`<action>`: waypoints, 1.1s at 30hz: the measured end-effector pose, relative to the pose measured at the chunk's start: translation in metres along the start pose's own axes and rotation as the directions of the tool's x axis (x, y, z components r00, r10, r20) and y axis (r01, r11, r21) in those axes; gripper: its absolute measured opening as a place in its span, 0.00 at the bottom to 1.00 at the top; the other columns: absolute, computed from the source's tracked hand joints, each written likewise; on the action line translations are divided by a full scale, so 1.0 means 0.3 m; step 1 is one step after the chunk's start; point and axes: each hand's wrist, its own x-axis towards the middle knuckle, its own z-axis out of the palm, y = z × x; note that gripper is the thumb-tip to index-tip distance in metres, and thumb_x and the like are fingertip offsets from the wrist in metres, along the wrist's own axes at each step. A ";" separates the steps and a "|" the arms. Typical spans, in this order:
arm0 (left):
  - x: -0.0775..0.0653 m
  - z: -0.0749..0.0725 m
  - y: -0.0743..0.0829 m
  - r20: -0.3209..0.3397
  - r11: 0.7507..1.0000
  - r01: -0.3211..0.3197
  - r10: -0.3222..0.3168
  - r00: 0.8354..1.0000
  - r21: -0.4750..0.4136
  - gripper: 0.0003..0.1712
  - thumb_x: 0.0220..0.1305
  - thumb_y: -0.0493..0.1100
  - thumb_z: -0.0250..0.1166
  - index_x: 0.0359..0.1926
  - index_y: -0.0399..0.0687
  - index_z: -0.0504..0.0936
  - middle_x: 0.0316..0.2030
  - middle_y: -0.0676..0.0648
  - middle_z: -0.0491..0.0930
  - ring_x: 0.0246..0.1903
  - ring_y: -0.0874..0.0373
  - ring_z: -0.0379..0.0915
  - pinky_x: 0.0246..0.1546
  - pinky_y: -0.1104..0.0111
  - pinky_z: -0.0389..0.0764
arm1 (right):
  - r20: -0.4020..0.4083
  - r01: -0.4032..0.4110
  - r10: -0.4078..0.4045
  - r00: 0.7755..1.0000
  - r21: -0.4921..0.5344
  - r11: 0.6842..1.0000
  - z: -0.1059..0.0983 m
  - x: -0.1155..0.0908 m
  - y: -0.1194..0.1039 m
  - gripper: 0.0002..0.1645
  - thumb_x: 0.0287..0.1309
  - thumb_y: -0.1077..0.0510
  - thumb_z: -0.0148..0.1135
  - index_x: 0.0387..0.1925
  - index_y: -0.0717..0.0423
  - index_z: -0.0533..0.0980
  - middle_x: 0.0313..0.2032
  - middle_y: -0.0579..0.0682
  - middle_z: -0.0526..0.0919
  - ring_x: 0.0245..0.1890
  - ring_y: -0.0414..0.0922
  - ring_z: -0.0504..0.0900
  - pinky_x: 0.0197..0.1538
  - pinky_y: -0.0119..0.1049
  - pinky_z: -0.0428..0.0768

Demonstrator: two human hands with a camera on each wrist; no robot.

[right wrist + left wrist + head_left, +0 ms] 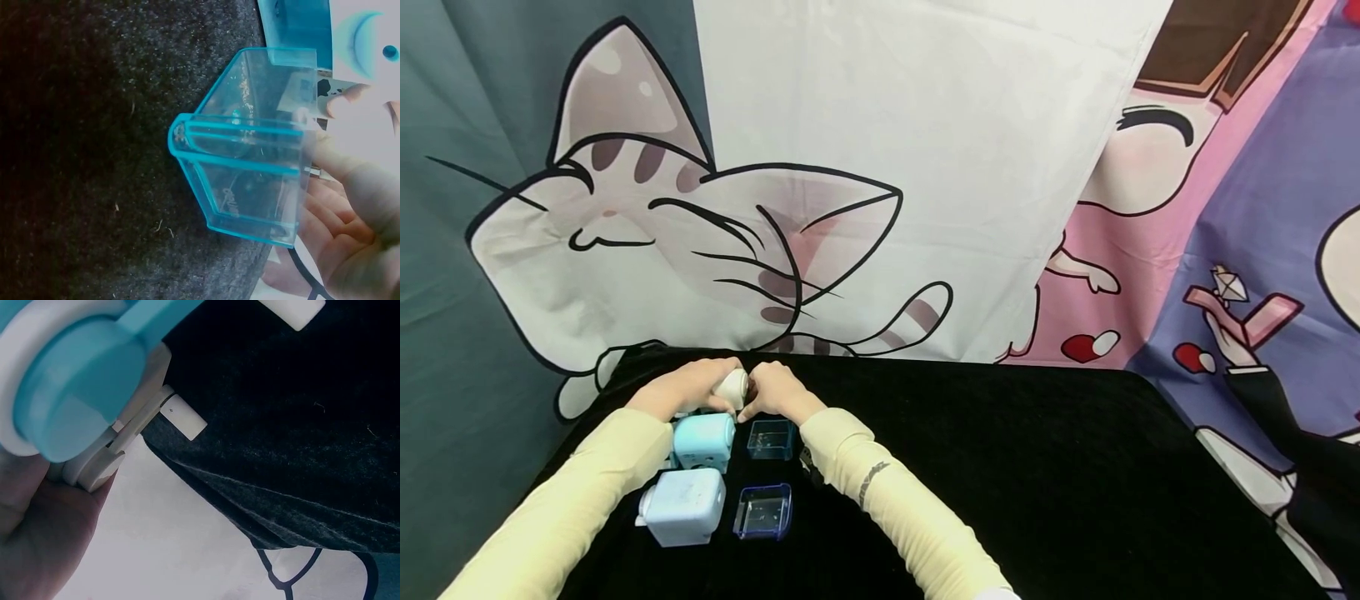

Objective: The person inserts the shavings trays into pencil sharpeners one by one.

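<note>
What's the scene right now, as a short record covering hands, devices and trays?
Left hand: grips the white device
Right hand: at the white device's right side, grip unclear
Turquoise device: middle of row, on black cloth
Pale blue device: near end of row
Teal-edged tray: right of turquoise device, apart
Blue-edged tray: right of pale blue device, apart

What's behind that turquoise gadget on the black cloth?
Behind the turquoise gadget, part of a white gadget shows between the left hand and right hand. In the head view, the left hand covers much of the white gadget, hiding that part.
</note>
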 end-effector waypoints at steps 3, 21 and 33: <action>0.001 0.005 -0.001 -0.005 1.000 0.006 -0.006 1.000 0.001 0.27 0.45 0.49 0.71 0.43 0.44 0.70 0.33 0.47 0.73 0.28 0.55 0.67 0.28 0.62 0.72 | -0.001 -0.003 0.003 1.000 -0.003 1.000 0.004 0.000 0.001 0.20 0.35 0.45 0.74 0.32 0.48 0.80 0.25 0.37 0.81 0.23 0.31 0.72 0.29 0.23 0.71; -0.008 0.003 0.008 -0.029 0.999 -0.007 0.008 1.000 0.051 0.28 0.45 0.50 0.71 0.45 0.43 0.70 0.33 0.46 0.74 0.29 0.55 0.68 0.29 0.61 0.73 | 0.003 -0.003 0.003 1.000 0.039 0.999 0.003 -0.006 0.012 0.24 0.35 0.44 0.74 0.37 0.48 0.80 0.30 0.38 0.83 0.27 0.31 0.74 0.31 0.24 0.72; -0.005 0.009 0.004 -0.033 0.998 -0.004 0.005 0.999 0.059 0.28 0.46 0.51 0.71 0.45 0.44 0.70 0.34 0.46 0.74 0.30 0.54 0.68 0.30 0.60 0.73 | -0.004 0.030 -0.030 1.000 0.037 0.999 0.010 -0.011 0.023 0.25 0.37 0.44 0.73 0.39 0.49 0.79 0.33 0.40 0.83 0.30 0.32 0.76 0.34 0.24 0.74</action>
